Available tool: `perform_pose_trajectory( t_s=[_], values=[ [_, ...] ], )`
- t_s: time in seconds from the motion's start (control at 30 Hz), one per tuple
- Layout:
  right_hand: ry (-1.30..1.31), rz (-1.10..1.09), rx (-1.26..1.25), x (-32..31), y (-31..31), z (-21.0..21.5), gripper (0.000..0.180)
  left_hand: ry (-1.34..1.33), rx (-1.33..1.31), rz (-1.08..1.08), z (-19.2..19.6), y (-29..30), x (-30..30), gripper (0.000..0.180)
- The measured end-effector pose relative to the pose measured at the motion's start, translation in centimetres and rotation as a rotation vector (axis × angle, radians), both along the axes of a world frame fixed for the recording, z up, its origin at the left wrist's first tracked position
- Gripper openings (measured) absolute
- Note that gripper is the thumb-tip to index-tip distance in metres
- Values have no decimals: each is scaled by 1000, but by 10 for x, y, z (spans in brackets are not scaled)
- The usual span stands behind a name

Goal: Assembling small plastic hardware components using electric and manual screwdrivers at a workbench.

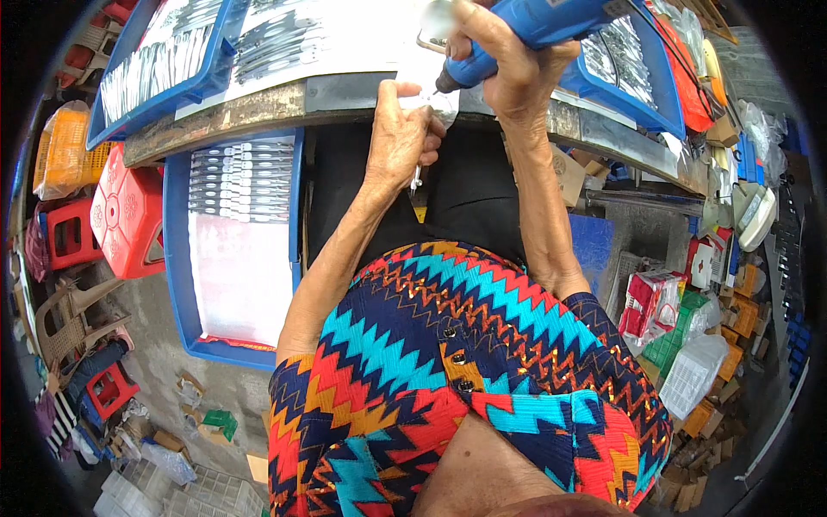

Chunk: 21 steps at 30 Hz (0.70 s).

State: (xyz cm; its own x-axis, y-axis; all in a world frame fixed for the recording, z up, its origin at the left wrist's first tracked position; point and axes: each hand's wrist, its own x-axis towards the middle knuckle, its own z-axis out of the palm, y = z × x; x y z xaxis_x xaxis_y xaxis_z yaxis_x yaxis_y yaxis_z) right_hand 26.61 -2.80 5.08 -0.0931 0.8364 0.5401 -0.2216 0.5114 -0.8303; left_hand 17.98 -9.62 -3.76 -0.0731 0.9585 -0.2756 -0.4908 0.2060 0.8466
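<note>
At the bench edge, my left hand (pixel 401 138) is closed round a small white part (pixel 413 101), mostly hidden by the fingers. A thin, pale shaft (pixel 418 178) pokes out below that fist. My right hand (pixel 521 73) grips a blue electric screwdriver (pixel 538 21), tilted so its black nose (pixel 444 83) points down at the white part. The tip is at or very near the part; I cannot tell whether they touch. A blurred round thing (pixel 439 19) shows by the right fingers.
Blue trays of slim black-and-white pieces stand on the bench, left (pixel 164 73) and right (pixel 633 73). A lower blue tray (pixel 185 284) holds a row of similar pieces. Red stools (pixel 129 211) are at left; cartons and plastic bins (pixel 698 370) crowd the right.
</note>
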Motion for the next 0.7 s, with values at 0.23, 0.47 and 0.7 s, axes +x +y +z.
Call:
perform_pose_trajectory(
  t_s=[0.23,0.47,0.7],
  values=[
    [98,82,47,-4,0,-3,14,-39,-49,2,3,3,-1,29],
    [64,66,5,-5,-2,2,14,-51,-48,2,3,2,-2,29],
    [50,59,-35,-4,-1,2,14,-62,-41,-2,1,1,-2,28]
  ],
)
